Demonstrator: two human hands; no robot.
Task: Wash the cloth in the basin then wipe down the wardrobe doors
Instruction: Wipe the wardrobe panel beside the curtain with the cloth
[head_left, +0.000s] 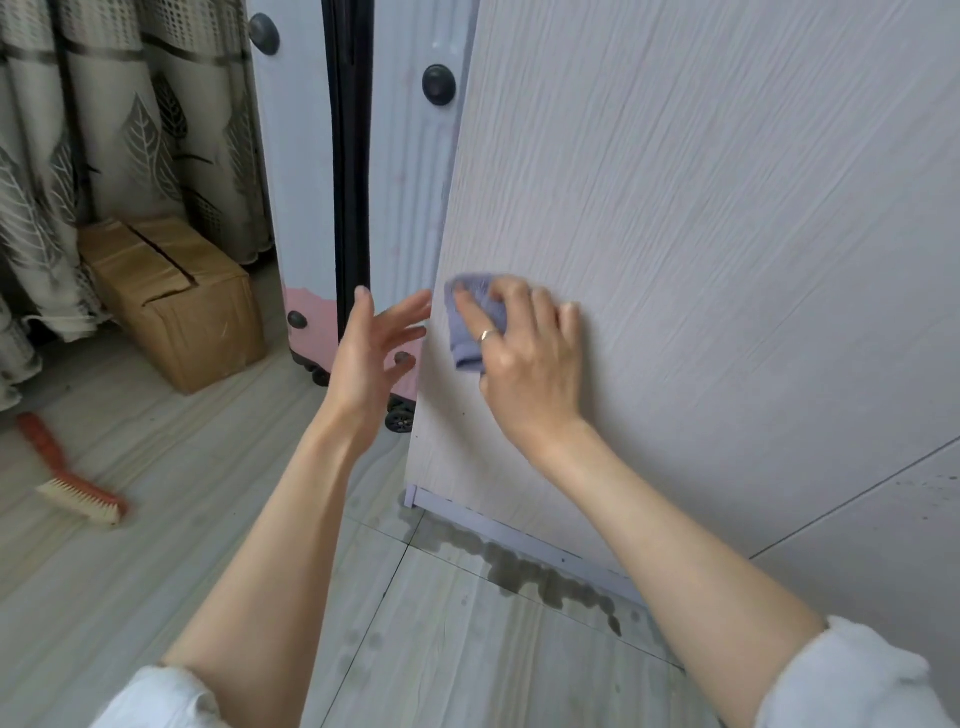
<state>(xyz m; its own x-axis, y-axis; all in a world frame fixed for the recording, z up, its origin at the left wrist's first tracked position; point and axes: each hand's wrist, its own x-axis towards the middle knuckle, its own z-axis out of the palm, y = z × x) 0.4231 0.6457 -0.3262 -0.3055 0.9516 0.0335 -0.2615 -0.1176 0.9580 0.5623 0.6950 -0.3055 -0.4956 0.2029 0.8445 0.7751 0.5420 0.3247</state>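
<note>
A pale wood-grain wardrobe door (701, 218) fills the right half of the view. My right hand (530, 358) presses a small lilac cloth (470, 325) flat against the door near its left edge, fingers spread over it. The cloth shows above and to the left of the fingers. My left hand (371, 348) hovers just left of the door's edge, fingers spread and relaxed, holding nothing. No basin is in view.
A blue and pink suitcase (317, 171) stands upright just left of the door. A cardboard box (171, 296) sits by the leaf-patterned curtain (104, 130). An orange scrubbing brush (72, 478) lies on the tiled floor. Wet patches (540, 571) darken the floor along the door's bottom rail.
</note>
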